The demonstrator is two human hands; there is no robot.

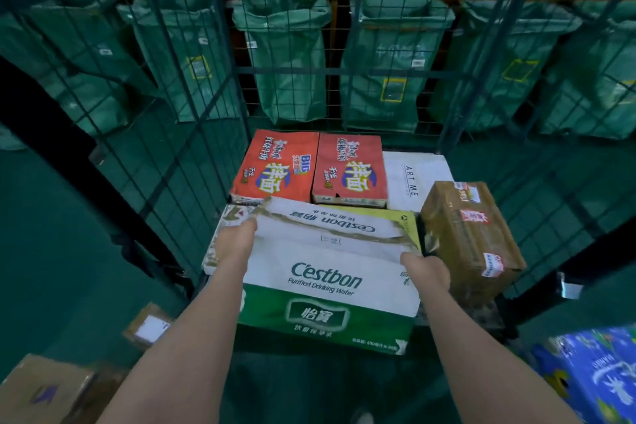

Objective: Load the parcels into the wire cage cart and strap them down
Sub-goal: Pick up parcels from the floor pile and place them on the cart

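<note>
**At the cart's open front: water carton between two hands**

Across the front of the wire cage cart (192,96), a white-and-green C'estbon water carton (327,272) lies lengthwise between both hands, its taped top face tipped toward the camera. The left hand (237,241) lies flat against the carton's left end, fingers stretched toward the far top corner. The right hand (426,274) is curled over the right top edge and grips it. Whether the carton's weight already rests on the parcels below cannot be told.

Under its left end shows a flat white parcel (220,241), and past its far edge a yellow-green box (389,217). Just beside the right hand stands a brown taped parcel (471,234) with red-and-white labels, tilted. Behind these, against the cart's back wall, two red noodle cartons (275,165) lie side by side, and a white box (413,179) printed "ART ME" lies to their right.

Beyond the back mesh hangs a row of open green sacks (285,55). On the green floor outside the cart sit a small brown parcel (148,325) at left, a cardboard box (44,389) in the near-left corner, and a blue patterned carton (592,368) at right.
</note>
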